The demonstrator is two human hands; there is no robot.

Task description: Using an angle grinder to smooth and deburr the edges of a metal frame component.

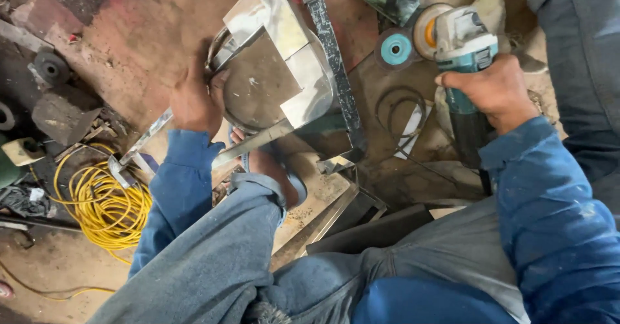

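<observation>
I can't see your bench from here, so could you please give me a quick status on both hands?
Left hand steadying the metal frame. Right hand gripping the grinder, disc clear of the frame. Foot braces the frame; yellow cable coiled left.

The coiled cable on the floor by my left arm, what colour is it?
Yellow. The coiled cable shows plainly in the head view, lower left.

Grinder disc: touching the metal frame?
Apart. Head view shows the grinder in the right hand, its disc off to the side of the metal frame, with floor between.
</observation>
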